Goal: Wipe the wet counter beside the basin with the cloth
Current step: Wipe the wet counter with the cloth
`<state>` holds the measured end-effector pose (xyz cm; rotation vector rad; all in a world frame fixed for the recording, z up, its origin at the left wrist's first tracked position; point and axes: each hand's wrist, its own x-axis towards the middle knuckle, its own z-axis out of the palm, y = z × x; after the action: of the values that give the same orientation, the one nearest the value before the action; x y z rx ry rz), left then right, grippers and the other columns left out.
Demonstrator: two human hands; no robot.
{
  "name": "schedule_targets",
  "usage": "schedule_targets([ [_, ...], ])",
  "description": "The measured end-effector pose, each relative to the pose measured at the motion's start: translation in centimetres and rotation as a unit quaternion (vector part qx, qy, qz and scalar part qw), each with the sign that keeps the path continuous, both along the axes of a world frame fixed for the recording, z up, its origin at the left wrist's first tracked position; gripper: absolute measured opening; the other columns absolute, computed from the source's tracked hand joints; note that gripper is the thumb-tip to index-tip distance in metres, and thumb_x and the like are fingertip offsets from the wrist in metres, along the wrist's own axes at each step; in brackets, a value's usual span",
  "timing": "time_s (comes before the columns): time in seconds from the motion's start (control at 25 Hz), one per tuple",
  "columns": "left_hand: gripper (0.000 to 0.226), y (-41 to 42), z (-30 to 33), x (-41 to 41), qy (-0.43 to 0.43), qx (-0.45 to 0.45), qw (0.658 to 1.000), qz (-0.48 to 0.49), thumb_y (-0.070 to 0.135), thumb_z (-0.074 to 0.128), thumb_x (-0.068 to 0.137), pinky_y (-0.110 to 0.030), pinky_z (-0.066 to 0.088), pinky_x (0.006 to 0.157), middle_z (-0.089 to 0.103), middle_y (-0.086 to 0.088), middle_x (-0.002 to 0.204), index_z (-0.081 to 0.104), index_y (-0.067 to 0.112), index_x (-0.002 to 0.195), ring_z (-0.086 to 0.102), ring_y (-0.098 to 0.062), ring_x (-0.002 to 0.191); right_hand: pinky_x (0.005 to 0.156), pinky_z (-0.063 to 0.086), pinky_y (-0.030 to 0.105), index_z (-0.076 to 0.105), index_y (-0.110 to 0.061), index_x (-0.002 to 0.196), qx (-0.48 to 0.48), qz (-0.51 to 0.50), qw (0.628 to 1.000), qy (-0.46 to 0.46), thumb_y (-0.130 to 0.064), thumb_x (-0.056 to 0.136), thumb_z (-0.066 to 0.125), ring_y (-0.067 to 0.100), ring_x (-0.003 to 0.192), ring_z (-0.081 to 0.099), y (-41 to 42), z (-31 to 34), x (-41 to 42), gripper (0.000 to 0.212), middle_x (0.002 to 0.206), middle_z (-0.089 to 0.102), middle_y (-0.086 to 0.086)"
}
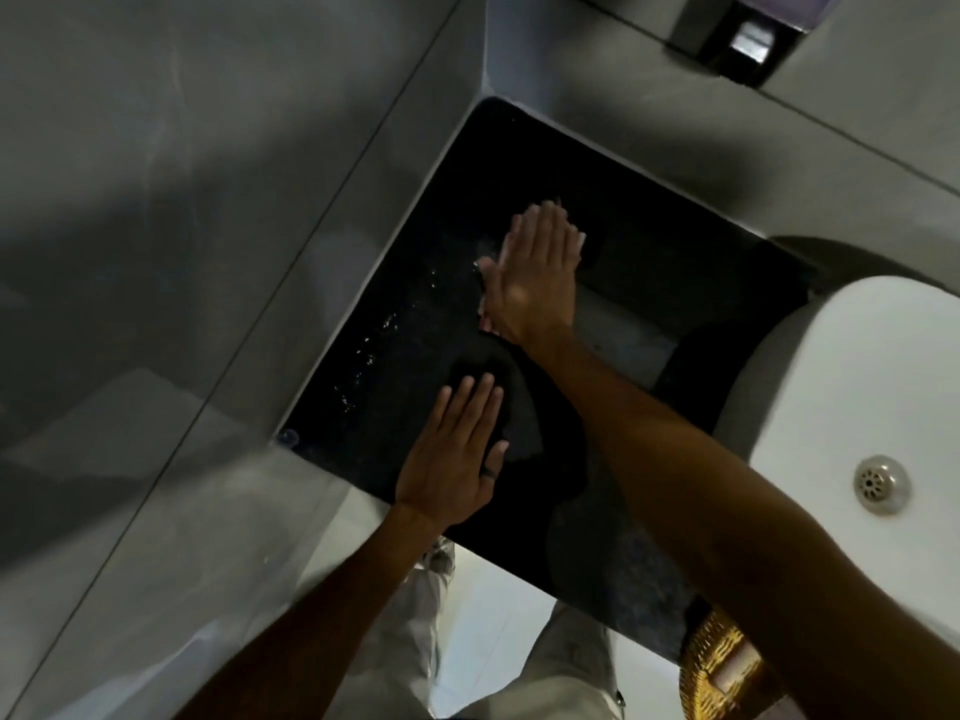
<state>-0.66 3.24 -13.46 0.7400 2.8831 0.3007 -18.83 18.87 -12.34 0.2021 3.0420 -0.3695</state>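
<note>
The black counter (524, 163) fills the corner between two grey walls, left of the white basin (852, 376). Water drops (371, 348) glint along its left edge. My right hand (530, 283) lies flat, fingers together, pressing down on a pale cloth (578, 243). Only thin edges of the cloth show around the fingers and near the wrist; the rest is hidden under the palm. My left hand (457, 459) rests flat on the counter near its front edge, fingers spread a little, holding nothing. A dark ring sits on one of its fingers.
The basin's metal drain (881, 483) lies at the right. A dark dispenser (748, 41) hangs on the back wall above. A grey tiled wall (182, 226) borders the counter on the left. A golden woven basket (719, 662) stands below the front edge, beside my white trousers.
</note>
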Motion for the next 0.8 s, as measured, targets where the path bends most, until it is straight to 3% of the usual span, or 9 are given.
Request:
schedule_targets([
  [0.12, 0.066, 0.0, -0.1, 0.2, 0.009, 0.000, 1.000, 0.010, 0.043, 0.034, 0.107, -0.045, 0.009, 0.132, 0.019, -0.012, 0.171, 0.025, 0.007, 0.162, 0.013, -0.026, 0.161, 0.129, 0.008, 0.055, 0.019, 0.005, 0.160, 0.016, 0.150, 0.989, -0.003, -0.056, 0.102, 0.023, 0.040, 0.159, 0.011, -1.1, -0.1, -1.2, 0.084, 0.168, 0.017, 0.028],
  [0.24, 0.068, 0.1, 0.6, 0.2, 0.011, -0.003, 1.000, 0.017, 0.042, 0.041, 0.106, -0.043, 0.010, 0.132, 0.019, -0.013, 0.171, 0.027, 0.006, 0.161, 0.017, -0.028, 0.160, 0.130, 0.004, 0.053, 0.022, 0.003, 0.160, 0.003, 0.193, 0.981, 0.011, -0.053, 0.103, 0.022, 0.039, 0.159, 0.012, -0.9, 0.5, -1.2, 0.080, 0.168, 0.018, 0.028],
  [0.32, 0.068, 0.0, 1.5, 0.4, 0.010, 0.001, 1.000, 0.023, 0.044, 0.040, 0.106, -0.044, 0.014, 0.131, 0.020, -0.013, 0.171, 0.028, 0.005, 0.160, 0.021, -0.029, 0.159, 0.130, 0.001, 0.051, 0.018, -0.002, 0.162, -0.019, 0.122, 0.992, 0.040, -0.049, 0.107, 0.025, 0.036, 0.160, 0.008, 0.3, 1.8, 0.8, 0.073, 0.171, 0.012, 0.024],
  [0.4, 0.069, 0.0, 2.5, 0.1, 0.014, 0.018, 0.999, 0.041, 0.047, 0.036, 0.106, -0.047, 0.014, 0.130, 0.019, -0.013, 0.171, 0.028, 0.005, 0.160, 0.019, -0.030, 0.159, 0.130, -0.001, 0.052, 0.015, -0.006, 0.163, -0.037, -0.030, 0.998, 0.040, -0.050, 0.106, 0.026, 0.034, 0.161, 0.004, 1.4, 2.5, 5.9, 0.073, 0.172, 0.008, 0.019],
  [0.48, 0.072, 0.4, 3.5, -1.9, 0.021, 0.055, 0.997, 0.044, 0.049, 0.038, 0.105, -0.048, 0.008, 0.132, 0.016, -0.015, 0.171, 0.027, 0.003, 0.160, 0.010, -0.030, 0.161, 0.129, 0.006, 0.058, 0.019, -0.003, 0.162, -0.035, -0.141, 0.989, 0.038, -0.051, 0.104, 0.029, 0.035, 0.161, 0.007, 2.3, 1.7, 12.9, 0.076, 0.171, 0.013, 0.020],
  [0.6, 0.080, 2.0, 5.6, -8.9, 0.037, 0.078, 0.996, -0.014, 0.055, 0.039, 0.103, -0.050, 0.003, 0.131, 0.014, -0.017, 0.172, 0.024, 0.002, 0.161, 0.003, -0.030, 0.161, 0.127, 0.012, 0.060, 0.023, -0.001, 0.160, 0.013, -0.151, 0.988, -0.007, -0.055, 0.101, 0.037, 0.035, 0.160, 0.014, 2.8, 0.1, 19.8, 0.081, 0.171, 0.018, 0.020],
  [0.8, 0.096, 5.9, 4.2, -18.3, 0.031, -0.017, 0.999, -0.037, 0.071, 0.034, 0.097, -0.052, 0.004, 0.131, 0.014, -0.017, 0.172, 0.019, 0.002, 0.162, 0.007, -0.032, 0.161, 0.129, 0.012, 0.056, 0.025, -0.006, 0.161, 0.031, -0.163, 0.986, -0.014, -0.052, 0.100, 0.043, 0.031, 0.160, 0.015, 2.8, 0.0, 19.9, 0.079, 0.171, 0.021, 0.015],
])
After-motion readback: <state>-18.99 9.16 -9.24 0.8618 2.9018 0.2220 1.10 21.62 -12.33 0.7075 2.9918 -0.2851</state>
